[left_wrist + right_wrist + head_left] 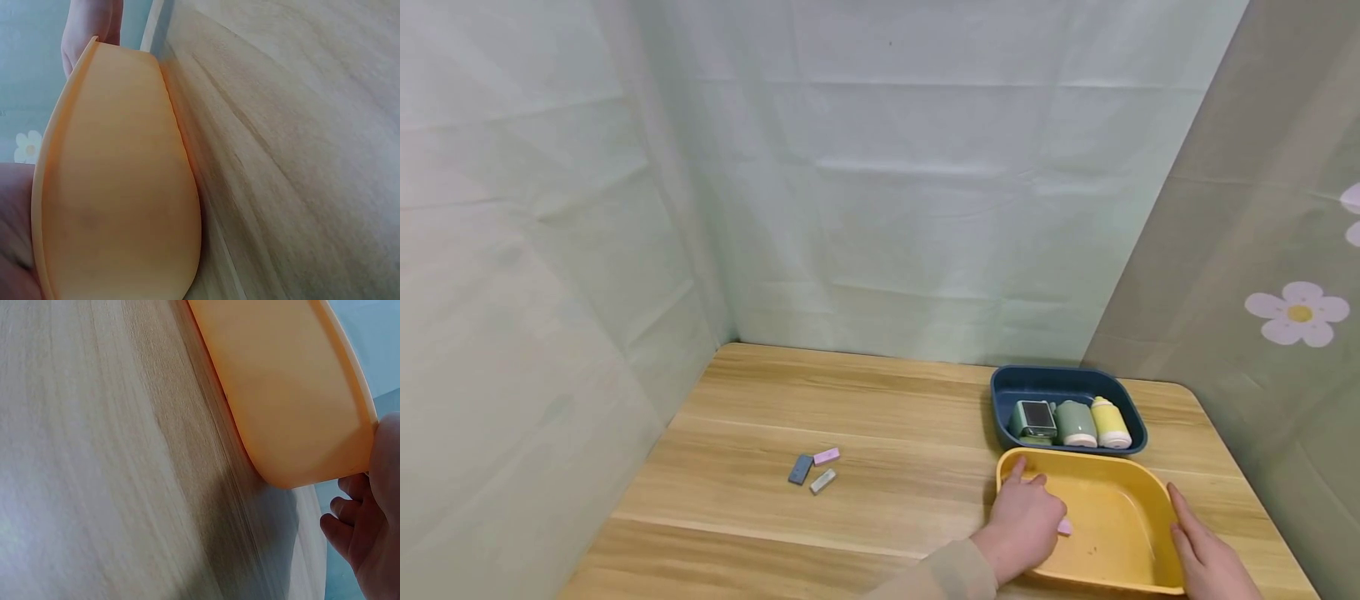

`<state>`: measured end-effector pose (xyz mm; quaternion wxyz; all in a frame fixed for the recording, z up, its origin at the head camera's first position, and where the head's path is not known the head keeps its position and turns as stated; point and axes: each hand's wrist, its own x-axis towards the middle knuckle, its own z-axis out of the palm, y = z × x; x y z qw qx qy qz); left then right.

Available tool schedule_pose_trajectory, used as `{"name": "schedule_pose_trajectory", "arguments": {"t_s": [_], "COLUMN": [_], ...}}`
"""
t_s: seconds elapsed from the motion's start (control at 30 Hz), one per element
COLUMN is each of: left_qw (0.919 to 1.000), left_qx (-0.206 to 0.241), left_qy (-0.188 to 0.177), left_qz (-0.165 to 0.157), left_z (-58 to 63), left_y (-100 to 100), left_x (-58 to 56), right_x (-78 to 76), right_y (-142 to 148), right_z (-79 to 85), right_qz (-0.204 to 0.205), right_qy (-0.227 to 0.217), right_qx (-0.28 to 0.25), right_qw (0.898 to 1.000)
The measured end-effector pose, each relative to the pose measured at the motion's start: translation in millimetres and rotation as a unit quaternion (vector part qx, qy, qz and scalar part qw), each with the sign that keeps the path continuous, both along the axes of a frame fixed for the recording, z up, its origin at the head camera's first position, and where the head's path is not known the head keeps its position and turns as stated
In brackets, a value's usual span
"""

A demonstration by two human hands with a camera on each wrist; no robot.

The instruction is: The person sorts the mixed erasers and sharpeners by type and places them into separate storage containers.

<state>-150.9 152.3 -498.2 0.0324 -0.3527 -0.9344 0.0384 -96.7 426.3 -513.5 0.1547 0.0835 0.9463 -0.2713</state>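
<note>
A yellow bin (pixel 1105 517) stands at the front right of the table, with both hands at it. My left hand (pixel 1022 525) reaches over its left side, one finger stretched toward the back left corner. A small pink block (pixel 1064 527) shows beside that hand in the bin; whether the hand touches it is hidden. In the left wrist view, only part of the left hand (pixel 15 231) appears behind the rim. My right hand (pixel 1210 554) rests against the bin's right wall, thumb near the rim. The right wrist view shows that hand (pixel 369 525) with relaxed fingers at the corner.
Behind the yellow bin stands a navy bin (pixel 1052 382) holding a pale green box-shaped item (pixel 1034 421), a green bottle-like item (pixel 1076 423) and a yellow one (pixel 1110 422). Left on the table lie blue (pixel 801 469), pink (pixel 827 457) and whitish (pixel 823 482) blocks. Curtains surround the table.
</note>
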Motion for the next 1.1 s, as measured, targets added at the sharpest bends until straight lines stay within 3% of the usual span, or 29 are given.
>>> {"name": "schedule_pose_trajectory", "arguments": {"t_s": [0.5, 0.83, 1.1], "left_qw": [0.9989, 0.9990, 0.9976], "left_qx": [0.017, 0.037, 0.062], "left_qy": [0.042, 0.021, 0.028], "left_qz": [-0.014, -0.012, -0.016], "left_z": [-2.3, 3.2, 6.8], "left_y": [-4, -8, -15], "left_x": [-1.5, -1.9, -1.1], "right_x": [-0.2, 0.1, 0.5], "right_y": [-1, 0, -2], "right_z": [0.8, 0.5, 2.1], "right_qz": [0.000, 0.001, -0.003], "right_qy": [0.001, 0.005, -0.001], "right_qx": [-0.011, -0.008, -0.014], "right_qw": [1.000, 1.000, 1.000]}}
